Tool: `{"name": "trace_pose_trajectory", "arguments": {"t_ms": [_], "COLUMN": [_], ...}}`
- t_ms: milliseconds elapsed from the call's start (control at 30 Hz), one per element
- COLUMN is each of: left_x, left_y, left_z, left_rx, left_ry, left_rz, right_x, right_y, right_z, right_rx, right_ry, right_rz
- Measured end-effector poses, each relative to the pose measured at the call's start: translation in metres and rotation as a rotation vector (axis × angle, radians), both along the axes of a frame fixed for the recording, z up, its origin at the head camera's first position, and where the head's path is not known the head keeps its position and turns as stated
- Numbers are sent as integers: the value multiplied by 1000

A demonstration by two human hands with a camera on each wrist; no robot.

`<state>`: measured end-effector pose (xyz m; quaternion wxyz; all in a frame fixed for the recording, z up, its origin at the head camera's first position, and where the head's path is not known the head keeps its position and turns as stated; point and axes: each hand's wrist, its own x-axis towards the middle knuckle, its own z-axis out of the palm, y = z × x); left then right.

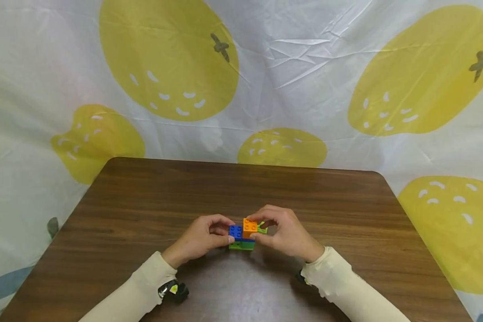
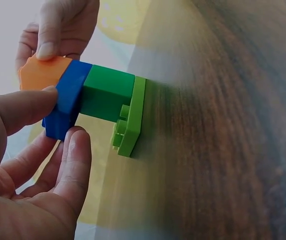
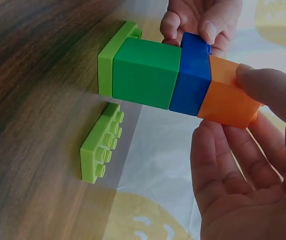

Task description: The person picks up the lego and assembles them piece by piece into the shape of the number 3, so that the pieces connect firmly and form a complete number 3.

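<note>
A small stack of toy building bricks stands on the table. Its base is a light green flat brick (image 2: 136, 117), with a green brick (image 3: 145, 72) on top. Above that sits a blue brick (image 1: 235, 231), overhanging toward the left. My left hand (image 1: 203, 235) pinches this overhanging end between thumb and fingers. At the blue brick's right end is an orange brick (image 1: 250, 228), which my right hand (image 1: 283, 231) holds with the thumb on one face and fingers across from it. A second light green flat brick (image 3: 100, 145) lies apart from the stack, studs up, beside the right hand.
The brown wooden table (image 1: 209, 188) has rounded far corners. Behind it hangs a pale cloth (image 1: 290, 89) with a yellow fruit print. A dark device (image 1: 173, 290) is strapped at the left wrist, over a cream sleeve.
</note>
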<state>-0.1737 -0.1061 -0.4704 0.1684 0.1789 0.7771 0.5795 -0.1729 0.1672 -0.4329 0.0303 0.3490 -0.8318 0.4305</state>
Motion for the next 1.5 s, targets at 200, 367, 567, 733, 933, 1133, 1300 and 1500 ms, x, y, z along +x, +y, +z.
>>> {"name": "trace_pose_trajectory", "arguments": {"t_ms": [200,367,567,733,933,1133,1300,1500], "left_x": [0,0,0,2,3,2,2,2], "left_y": [0,-1,-2,0,0,0,0,-1], "left_z": [1,1,1,3,3,3,3,3], "left_rx": [-6,-10,-10,-4,4,6,12,18], "left_ry": [0,0,3,-5,-7,-2,-3,-9], "left_rz": [1,1,5,5,9,6,1,6], "right_x": [0,0,-2,-2,-2,-2,-5,-9], "right_y": [0,0,1,3,8,13,17,20], "right_z": [0,0,2,2,5,7,3,-3], "right_rx": [0,4,11,0,-30,-21,-13,16], "right_ry": [-3,-10,-14,-23,-35,-65,-73,-90], "right_rz": [2,8,11,6,-19,-46,-70,-91]}}
